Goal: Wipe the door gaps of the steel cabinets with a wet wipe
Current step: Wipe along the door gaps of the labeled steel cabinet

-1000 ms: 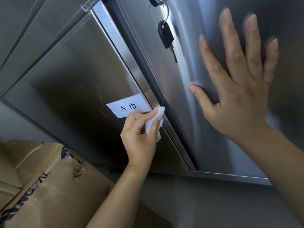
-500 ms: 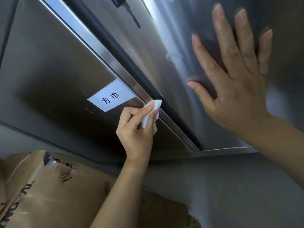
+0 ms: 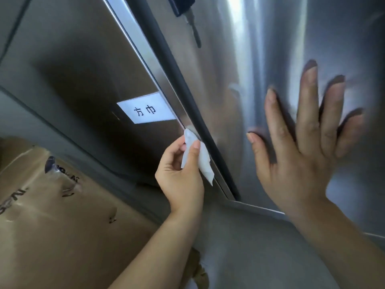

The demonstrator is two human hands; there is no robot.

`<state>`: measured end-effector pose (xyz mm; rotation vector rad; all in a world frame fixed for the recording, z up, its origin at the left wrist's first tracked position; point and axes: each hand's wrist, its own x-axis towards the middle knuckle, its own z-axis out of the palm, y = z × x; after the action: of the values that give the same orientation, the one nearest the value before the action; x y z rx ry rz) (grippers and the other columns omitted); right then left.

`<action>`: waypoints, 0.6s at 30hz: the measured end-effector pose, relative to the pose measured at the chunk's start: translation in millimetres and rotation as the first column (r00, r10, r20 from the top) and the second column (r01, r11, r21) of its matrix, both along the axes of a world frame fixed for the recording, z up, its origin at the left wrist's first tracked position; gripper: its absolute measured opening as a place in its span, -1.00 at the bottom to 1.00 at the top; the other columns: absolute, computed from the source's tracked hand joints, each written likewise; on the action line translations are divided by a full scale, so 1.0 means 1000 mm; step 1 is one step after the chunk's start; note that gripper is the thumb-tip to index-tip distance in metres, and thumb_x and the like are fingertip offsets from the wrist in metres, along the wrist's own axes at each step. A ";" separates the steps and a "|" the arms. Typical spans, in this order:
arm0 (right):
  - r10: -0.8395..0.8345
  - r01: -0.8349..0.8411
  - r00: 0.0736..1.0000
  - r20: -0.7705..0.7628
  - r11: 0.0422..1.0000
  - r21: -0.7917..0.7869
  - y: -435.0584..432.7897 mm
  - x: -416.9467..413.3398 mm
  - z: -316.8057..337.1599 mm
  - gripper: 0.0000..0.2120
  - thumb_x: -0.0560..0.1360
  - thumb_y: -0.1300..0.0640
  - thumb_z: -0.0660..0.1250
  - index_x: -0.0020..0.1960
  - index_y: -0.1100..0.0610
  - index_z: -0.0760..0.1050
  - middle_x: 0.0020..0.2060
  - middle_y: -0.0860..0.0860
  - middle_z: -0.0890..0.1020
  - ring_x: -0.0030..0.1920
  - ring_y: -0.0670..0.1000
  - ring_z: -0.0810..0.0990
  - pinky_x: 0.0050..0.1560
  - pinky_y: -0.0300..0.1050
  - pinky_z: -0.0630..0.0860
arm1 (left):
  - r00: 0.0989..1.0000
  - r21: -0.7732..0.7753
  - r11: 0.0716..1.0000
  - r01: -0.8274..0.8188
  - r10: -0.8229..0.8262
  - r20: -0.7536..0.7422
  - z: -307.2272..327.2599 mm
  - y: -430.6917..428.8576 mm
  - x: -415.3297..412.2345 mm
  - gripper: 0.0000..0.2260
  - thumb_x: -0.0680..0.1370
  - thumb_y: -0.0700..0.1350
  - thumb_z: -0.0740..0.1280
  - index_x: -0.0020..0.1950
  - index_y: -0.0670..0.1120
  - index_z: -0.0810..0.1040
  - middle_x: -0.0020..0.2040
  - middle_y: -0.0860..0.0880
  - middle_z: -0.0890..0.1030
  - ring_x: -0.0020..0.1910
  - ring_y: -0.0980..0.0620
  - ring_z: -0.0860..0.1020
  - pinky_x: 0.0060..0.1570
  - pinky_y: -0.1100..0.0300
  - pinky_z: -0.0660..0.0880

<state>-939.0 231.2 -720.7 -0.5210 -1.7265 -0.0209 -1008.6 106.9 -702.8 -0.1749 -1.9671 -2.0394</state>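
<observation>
Two steel cabinet doors meet at a dark gap (image 3: 183, 84) that runs diagonally down the middle. My left hand (image 3: 179, 176) pinches a folded white wet wipe (image 3: 200, 157) between thumb and fingers and holds its tip against the bright edge strip just left of the gap, below a white paper label (image 3: 146, 110). My right hand (image 3: 302, 147) lies flat with spread fingers on the right steel door (image 3: 260, 59).
A black key (image 3: 187, 15) hangs from the right door near the top. Brown cardboard boxes (image 3: 58, 226) with dark print fill the lower left. Grey floor shows below the doors' bottom edge (image 3: 260, 208).
My left hand slid the wipe down along the door edge, from beside the label to below it. The view shifted and my right hand stayed flat on the right door.
</observation>
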 end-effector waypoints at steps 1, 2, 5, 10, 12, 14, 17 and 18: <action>0.007 -0.007 1.000 0.012 1.000 0.003 0.000 0.001 0.000 -0.45 0.55 0.00 0.28 0.49 0.04 0.21 0.53 0.08 0.01 0.52 -0.02 -0.16 0.47 -0.02 -0.24 | 0.999 0.041 0.998 -0.041 0.040 0.008 0.001 0.006 0.003 -0.88 0.47 -0.22 0.45 -0.01 -0.10 0.66 -0.10 -0.04 0.70 -0.05 0.01 0.66 -0.01 0.18 0.59; 0.008 -0.008 1.000 0.021 1.000 0.009 0.000 0.002 0.000 -0.45 0.55 -0.01 0.28 0.49 0.03 0.21 0.54 0.03 -0.05 0.52 -0.01 -0.16 0.47 -0.02 -0.24 | 0.996 0.088 0.993 -0.084 0.083 0.018 0.001 0.013 0.006 -0.88 0.48 -0.23 0.45 0.00 -0.10 0.65 -0.10 -0.01 0.70 -0.05 0.06 0.66 -0.01 0.22 0.58; 0.009 -0.009 0.999 0.043 1.000 0.019 0.002 0.004 -0.001 -0.45 0.56 -0.02 0.27 0.50 0.02 0.18 0.53 -0.03 -0.14 0.52 -0.01 -0.17 0.47 -0.03 -0.26 | 0.983 0.192 0.965 -0.180 0.184 -0.004 -0.005 0.027 0.014 -0.87 0.49 -0.24 0.44 0.01 -0.08 0.66 -0.01 -0.03 0.67 -0.01 0.15 0.64 -0.01 0.33 0.52; 0.019 -0.020 0.999 0.031 0.999 0.042 0.006 0.003 -0.003 -0.45 0.57 0.00 0.26 0.50 0.00 0.16 0.47 0.13 0.02 0.51 -0.04 -0.21 0.46 -0.03 -0.28 | 0.975 0.236 0.956 -0.174 0.200 -0.095 -0.012 0.031 0.010 -0.84 0.48 -0.21 0.45 -0.03 0.04 0.65 -0.03 0.01 0.64 -0.01 0.15 0.63 0.04 0.29 0.52; 0.022 -0.022 1.000 0.019 0.999 0.024 0.005 0.002 -0.002 -0.46 0.57 0.00 0.26 0.49 0.00 0.19 0.46 0.15 0.05 0.51 -0.05 -0.22 0.46 -0.03 -0.29 | 0.977 0.271 0.950 -0.154 0.188 -0.103 -0.013 0.030 0.011 -0.80 0.49 -0.22 0.44 0.01 0.06 0.64 -0.06 -0.06 0.62 -0.08 0.18 0.61 -0.02 0.35 0.51; 0.022 -0.022 1.000 0.020 1.000 0.014 0.003 0.002 -0.001 -0.47 0.56 0.00 0.28 0.48 0.01 0.22 0.45 0.16 0.07 0.51 -0.05 -0.22 0.46 -0.03 -0.28 | 0.978 0.288 0.946 -0.151 0.186 -0.097 -0.014 0.029 0.012 -0.78 0.50 -0.22 0.43 0.03 0.10 0.62 -0.04 -0.08 0.61 -0.09 0.20 0.60 -0.04 0.36 0.50; 0.002 -0.004 0.999 0.034 0.999 0.033 0.004 0.004 -0.001 -0.47 0.55 -0.01 0.29 0.48 0.03 0.24 0.45 0.16 0.06 0.51 -0.05 -0.22 0.46 -0.03 -0.28 | 0.982 0.280 0.952 -0.125 0.158 -0.100 -0.013 0.028 0.012 -0.78 0.51 -0.23 0.43 0.03 0.09 0.63 0.02 -0.02 0.62 0.00 0.18 0.62 0.02 0.33 0.51; -0.006 0.004 0.999 0.034 0.999 0.043 0.004 0.003 -0.001 -0.46 0.55 0.00 0.29 0.48 0.03 0.23 0.45 0.17 0.07 0.51 -0.03 -0.22 0.46 -0.03 -0.28 | 0.983 0.282 0.952 -0.118 0.153 -0.103 -0.013 0.028 0.011 -0.77 0.50 -0.24 0.43 0.02 0.09 0.63 0.02 0.00 0.61 0.01 0.18 0.62 0.04 0.33 0.51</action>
<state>-935.8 235.2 -722.0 -0.4962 -1.7545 -0.0704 -997.8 135.1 -716.3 -0.0983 -1.5581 -2.1285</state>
